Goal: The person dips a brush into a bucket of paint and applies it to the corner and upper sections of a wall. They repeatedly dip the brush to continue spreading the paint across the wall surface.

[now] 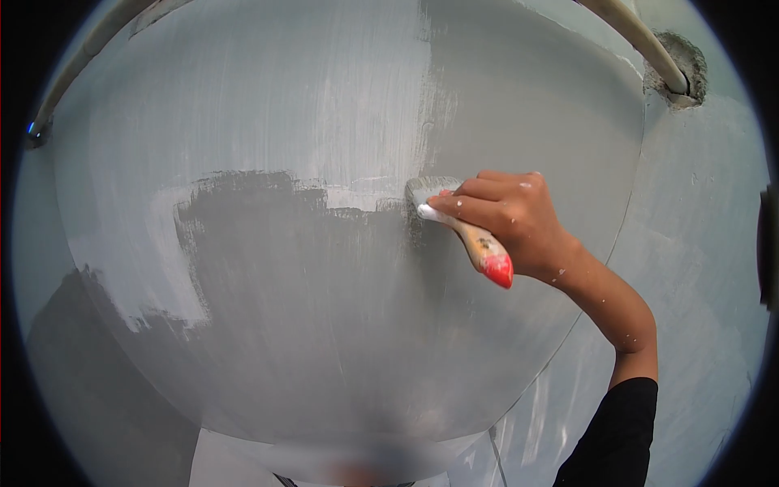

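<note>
My right hand (519,213) grips a paintbrush (464,230), its fingers closed around the handle near the ferrule. The brush has a wooden handle with a red tip that points down and right. Its bristles touch the grey wall (308,284), at the lower edge of a white painted area (357,97). White paint coats the base of the handle, and specks of paint dot my hand and forearm. My left hand is not in view.
A pipe (637,36) enters a rough hole (686,73) in the right wall at the top right. Another pipe (77,61) curves along the top left. The right wall (682,284) has a pale coat. A blurred shape covers the bottom centre.
</note>
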{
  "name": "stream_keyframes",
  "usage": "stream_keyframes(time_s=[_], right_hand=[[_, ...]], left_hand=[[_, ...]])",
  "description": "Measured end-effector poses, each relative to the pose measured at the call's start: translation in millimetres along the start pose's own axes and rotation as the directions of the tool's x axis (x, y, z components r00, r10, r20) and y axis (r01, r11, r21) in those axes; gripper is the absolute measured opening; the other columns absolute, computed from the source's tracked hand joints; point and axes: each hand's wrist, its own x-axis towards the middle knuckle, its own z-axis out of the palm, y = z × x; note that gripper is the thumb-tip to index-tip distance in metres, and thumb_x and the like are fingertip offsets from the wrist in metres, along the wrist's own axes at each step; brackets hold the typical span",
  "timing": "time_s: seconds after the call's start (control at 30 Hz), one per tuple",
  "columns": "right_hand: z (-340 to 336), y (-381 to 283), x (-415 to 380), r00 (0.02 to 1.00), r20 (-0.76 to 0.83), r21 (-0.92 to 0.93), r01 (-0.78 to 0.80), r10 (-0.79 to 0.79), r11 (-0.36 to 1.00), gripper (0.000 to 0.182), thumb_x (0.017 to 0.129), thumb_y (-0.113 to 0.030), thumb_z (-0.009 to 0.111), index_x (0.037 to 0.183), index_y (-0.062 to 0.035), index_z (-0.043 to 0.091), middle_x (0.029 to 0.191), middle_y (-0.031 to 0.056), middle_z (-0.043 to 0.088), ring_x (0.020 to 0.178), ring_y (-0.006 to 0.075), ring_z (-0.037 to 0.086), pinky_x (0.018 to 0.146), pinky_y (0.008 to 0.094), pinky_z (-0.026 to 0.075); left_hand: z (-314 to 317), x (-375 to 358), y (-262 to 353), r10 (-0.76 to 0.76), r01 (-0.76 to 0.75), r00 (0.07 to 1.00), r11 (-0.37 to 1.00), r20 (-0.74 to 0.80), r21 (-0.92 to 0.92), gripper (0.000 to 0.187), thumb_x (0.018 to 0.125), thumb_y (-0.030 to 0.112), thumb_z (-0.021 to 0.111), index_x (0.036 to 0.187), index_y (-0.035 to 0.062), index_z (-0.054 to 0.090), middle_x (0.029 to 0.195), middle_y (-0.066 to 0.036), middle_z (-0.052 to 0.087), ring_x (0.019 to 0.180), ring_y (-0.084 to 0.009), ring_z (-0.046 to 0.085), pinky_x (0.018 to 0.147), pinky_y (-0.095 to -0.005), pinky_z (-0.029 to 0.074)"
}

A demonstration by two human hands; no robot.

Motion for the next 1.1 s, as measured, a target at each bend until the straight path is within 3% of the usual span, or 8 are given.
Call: stream_keyframes(time_s=[0.2,0.4,0.47,0.7,0.8,0.9,1.03,1.1], right_hand=[[-18.6,117.5,78.1,0.957,-0.283,0.225,0.006,0.059,0.974,0.031,0.072,-0.012,0.088,0.102,-0.0085,0.08,0.086,0.0048,0.076,0.075,0.0184,0.07,0.073,0.0305,0.057],[-50.3,113.7,113.3,0.861,-0.433,-0.296,0.146,-0.269,0.944,0.016,0.078,-0.004,0.081,0.094,-0.0035,0.079,0.088,0.0101,0.078,0.073,0.02,0.073,0.073,0.0314,0.059],[-6.4,103.5,80.3,0.874,-0.309,-0.489,0.191,-0.374,0.851,0.028,0.075,-0.011,0.087,0.102,-0.0087,0.079,0.088,0.005,0.077,0.075,0.0187,0.07,0.081,0.0336,0.057],[66.7,-28.8,-39.7,0.965,-0.125,-0.045,0.228,-0.232,0.973,0.019,0.076,-0.009,0.082,0.094,-0.0075,0.077,0.076,0.0027,0.071,0.065,0.0146,0.065,0.073,0.0346,0.058],[34.1,-17.4,-8.6,0.991,-0.077,0.067,0.113,-0.108,0.991,0.023,0.075,-0.006,0.082,0.097,-0.006,0.077,0.074,0.0028,0.071,0.063,0.015,0.065,0.067,0.0311,0.056],[26.0,47.9,41.0,0.975,-0.215,0.335,0.016,0.06,0.942,0.018,0.078,-0.007,0.078,0.096,-0.0031,0.078,0.08,0.0101,0.076,0.066,0.0192,0.072,0.058,0.0285,0.056],[-20.2,118.6,97.5,0.89,-0.387,-0.267,0.142,-0.24,0.953,0.021,0.081,-0.007,0.084,0.101,-0.0034,0.078,0.089,0.0042,0.077,0.077,0.0154,0.073,0.068,0.0295,0.058],[-32.8,102.3,124.7,0.862,-0.464,-0.167,0.14,-0.203,0.976,0.012,0.082,-0.002,0.079,0.094,-0.0007,0.078,0.089,0.0121,0.078,0.073,0.0207,0.074,0.067,0.0291,0.06]], left_hand=[[2.3,6.0,-4.1,0.054,-0.054,0.997,0.998,0.062,0.009,0.013,0.077,0.006,0.056,0.089,0.004,0.053,0.075,-0.006,0.05,0.068,-0.0216,0.049,0.059,-0.0407,0.044],[10.8,7.4,-3.8,0.216,-0.219,0.976,0.971,-0.035,-0.097,0.005,0.077,0.004,0.055,0.078,0.0051,0.051,0.071,-0.004,0.05,0.057,-0.0198,0.048,0.052,-0.0388,0.042],[7.4,4.3,-3.2,0.01,-0.002,0.998,0.99,0.058,-0.139,0.006,0.078,0.002,0.054,0.08,0.0061,0.051,0.069,-0.004,0.049,0.053,-0.0185,0.047,0.049,-0.0381,0.042],[-6.8,4.8,-7.9,-0.317,0.324,0.946,0.935,0.071,-0.144,0.02,0.078,-0.004,0.046,0.094,0.0075,0.052,0.069,-0.005,0.049,0.049,-0.0175,0.048,0.044,-0.0369,0.041],[3.2,5.3,-38.2,0.187,-0.183,0.978,0.982,-0.09,0.052,0.022,0.077,-0.003,0.047,0.095,0.0065,0.052,0.071,-0.006,0.05,0.055,-0.0202,0.05,0.049,-0.0376,0.043],[-14.9,7.3,8.6,-0.148,0.15,0.988,0.988,0.055,-0.034,0.022,0.076,-0.003,0.049,0.096,0.005,0.053,0.075,-0.008,0.052,0.064,-0.0236,0.051,0.059,-0.0397,0.047],[-13.7,19.2,-1.3,-0.292,0.296,0.955,0.952,0.055,-0.073,0.048,0.059,-0.011,0.062,0.101,0.0057,0.043,0.064,-0.007,0.056,0.047,-0.0167,0.052,0.039,-0.0338,0.038],[-10.1,19.4,-6.0,-0.213,0.214,0.977,0.975,0.018,-0.059,0.048,0.06,-0.011,0.062,0.1,0.0057,0.043,0.064,-0.007,0.056,0.046,-0.0164,0.051,0.039,-0.0337,0.038]])
